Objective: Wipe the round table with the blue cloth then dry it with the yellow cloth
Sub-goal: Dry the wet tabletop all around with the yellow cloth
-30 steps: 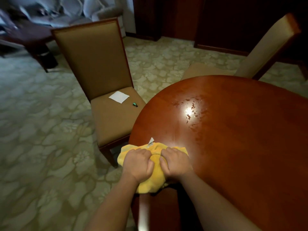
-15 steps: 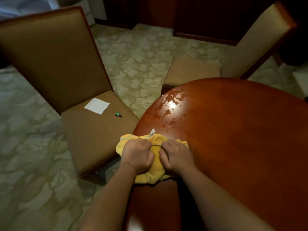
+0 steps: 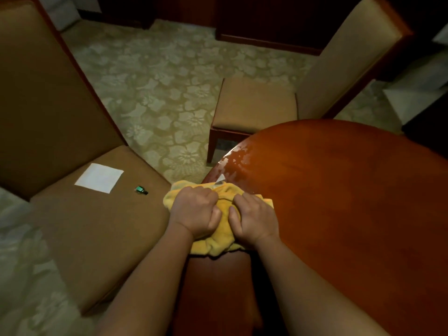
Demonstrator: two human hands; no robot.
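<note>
1. A round table [image 3: 339, 202] of polished reddish wood fills the frame from 2 to 6 o'clock, its rim curving toward centre, with a patchy glare of wet streaks at the edge just beyond the hands.
2. A tan upholstered chair [image 3: 80, 234] stands at 9 o'clock, its seat just beside the table rim; a second chair [image 3: 257, 103] sits at 1 o'clock, close to the table's far edge.
3. The yellow cloth [image 3: 224, 246], bunched, lies on the table's left rim at centre frame, partly overhanging.
4. The left hand [image 3: 196, 214] and right hand [image 3: 254, 219], side by side, each clench a fistful of the cloth.
5. On the near chair's seat, at 9 o'clock of the hands, lies a white paper square [image 3: 99, 177].
6. Between paper and cloth rests a small green object [image 3: 140, 189].
</note>
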